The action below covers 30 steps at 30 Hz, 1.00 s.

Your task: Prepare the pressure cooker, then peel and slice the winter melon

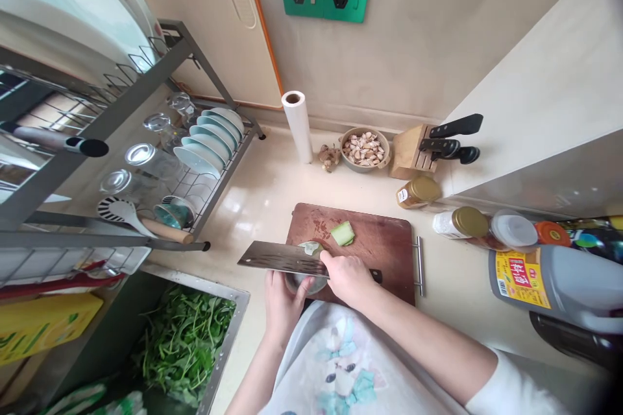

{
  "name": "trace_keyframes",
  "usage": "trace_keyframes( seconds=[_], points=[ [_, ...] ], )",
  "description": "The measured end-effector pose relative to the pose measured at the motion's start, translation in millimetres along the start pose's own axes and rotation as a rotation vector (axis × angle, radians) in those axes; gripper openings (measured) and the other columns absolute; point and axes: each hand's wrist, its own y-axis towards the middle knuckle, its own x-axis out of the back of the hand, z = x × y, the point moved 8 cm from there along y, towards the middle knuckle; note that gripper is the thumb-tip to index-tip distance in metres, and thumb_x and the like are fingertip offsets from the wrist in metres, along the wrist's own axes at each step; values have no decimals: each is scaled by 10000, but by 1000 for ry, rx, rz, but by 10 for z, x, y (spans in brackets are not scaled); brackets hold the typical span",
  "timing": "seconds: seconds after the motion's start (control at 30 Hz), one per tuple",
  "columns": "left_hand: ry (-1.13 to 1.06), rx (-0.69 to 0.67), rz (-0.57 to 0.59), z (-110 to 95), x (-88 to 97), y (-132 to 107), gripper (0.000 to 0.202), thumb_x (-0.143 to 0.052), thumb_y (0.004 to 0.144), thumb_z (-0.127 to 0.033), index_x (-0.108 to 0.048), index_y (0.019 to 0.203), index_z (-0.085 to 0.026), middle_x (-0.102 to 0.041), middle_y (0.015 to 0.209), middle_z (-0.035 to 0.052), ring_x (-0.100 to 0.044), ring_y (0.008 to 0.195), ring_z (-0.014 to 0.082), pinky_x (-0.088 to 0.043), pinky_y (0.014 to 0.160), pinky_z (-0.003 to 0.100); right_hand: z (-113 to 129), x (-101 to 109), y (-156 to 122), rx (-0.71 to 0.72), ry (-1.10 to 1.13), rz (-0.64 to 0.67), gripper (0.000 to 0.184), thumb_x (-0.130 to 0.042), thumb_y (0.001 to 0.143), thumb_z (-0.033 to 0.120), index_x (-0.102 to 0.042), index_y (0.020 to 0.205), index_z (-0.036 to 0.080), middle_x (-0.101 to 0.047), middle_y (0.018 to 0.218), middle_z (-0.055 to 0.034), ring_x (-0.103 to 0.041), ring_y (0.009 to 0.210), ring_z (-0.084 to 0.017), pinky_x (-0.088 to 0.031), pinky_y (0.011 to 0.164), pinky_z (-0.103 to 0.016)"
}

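My right hand (348,277) is closed around a cleaver (277,257), whose wide blade lies level over the front left of the wooden cutting board (389,237). Under the blade, my left hand (285,305) grips a small bowl (318,285) by its side; the blade hides much of its inside. A small pale piece (310,248) shows at the blade's far edge, its kind unclear. Behind the cleaver lies a light green cut vegetable piece (342,233). The cleaver's black handle end (376,276) pokes out past my right hand.
At the back stand a paper roll (299,126), ginger (329,157), a bowl of garlic cloves (365,167) and a knife block (406,152). Jars (419,191) and a big jug (574,285) line the right. A dish rack (199,233) and a sink (228,343) with leafy greens (187,337) are left.
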Motion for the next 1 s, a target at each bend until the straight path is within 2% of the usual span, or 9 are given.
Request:
trace_keyframes(
  seconds=[0.2, 0.4, 0.67, 1.0],
  points=[
    [-24, -1, 23, -13, -11, 6, 440, -650, 751, -508, -534, 1028, -186, -579, 1016, 97, -557, 1029, 290, -481, 890, 479, -78, 50, -17, 39, 69, -46, 222, -541, 797, 200, -546, 1018, 204, -712, 916, -87, -677, 863, -250, -452, 651, -299],
    [-47, -8, 24, 10, -37, -7, 469, -679, 711, -525, -554, 1010, -186, -594, 1026, 100, -588, 1015, 292, -503, 871, 476, -201, -16, -21, -28, 190, 2, 239, -545, 786, 197, -553, 1024, 209, -706, 941, -75, -672, 868, -232, -419, 656, -284],
    [-42, 23, 69, 77, -69, -15, 494, -684, 711, -524, -540, 1046, -191, -575, 1061, 119, -572, 1032, 309, -500, 867, 497, -244, -72, 166, -55, 211, 53, 216, -559, 789, 199, -560, 1005, 198, -701, 936, -94, -671, 854, -232, -401, 619, -273],
    [-28, 30, 42, 36, -37, -1, 488, -691, 700, -532, -557, 1015, -184, -594, 1035, 111, -593, 994, 297, -527, 804, 450, -281, -83, 314, -68, 183, 130, 230, -563, 793, 211, -567, 1020, 174, -708, 938, -112, -676, 857, -247, -429, 626, -281]
  ],
)
